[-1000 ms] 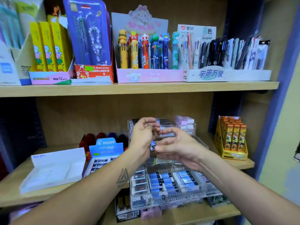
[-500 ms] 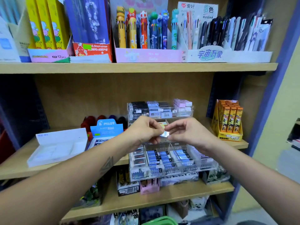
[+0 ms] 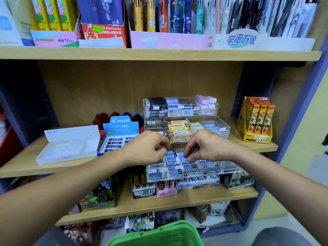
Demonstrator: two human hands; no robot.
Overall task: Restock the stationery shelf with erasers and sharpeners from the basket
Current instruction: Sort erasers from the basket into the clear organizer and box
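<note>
A clear tiered organizer [image 3: 225, 168] stands on the middle shelf, its compartments filled with erasers. My right hand [image 3: 205, 145] hovers over the front tier with its fingers curled down, pinching a blue-and-white eraser [image 3: 182, 159] in the row there. My left hand [image 3: 149, 150] is just to the left, fingers curled with thumb and forefinger together beside the same row; whether it holds anything is hidden. The green basket [image 3: 159, 235] sits low at the bottom edge, below both arms.
A blue Pilot eraser box [image 3: 120, 137] and an open white box [image 3: 71, 144] lie left of the organizer. An orange display box [image 3: 257, 121] stands to the right. Pen displays [image 3: 168, 38] line the shelf above, and small boxes [image 3: 165, 190] fill the shelf below.
Both hands have dropped from the organizer's middle tier to its front tier of blue erasers and moved slightly apart. The view has tilted down, bringing the green basket in.
</note>
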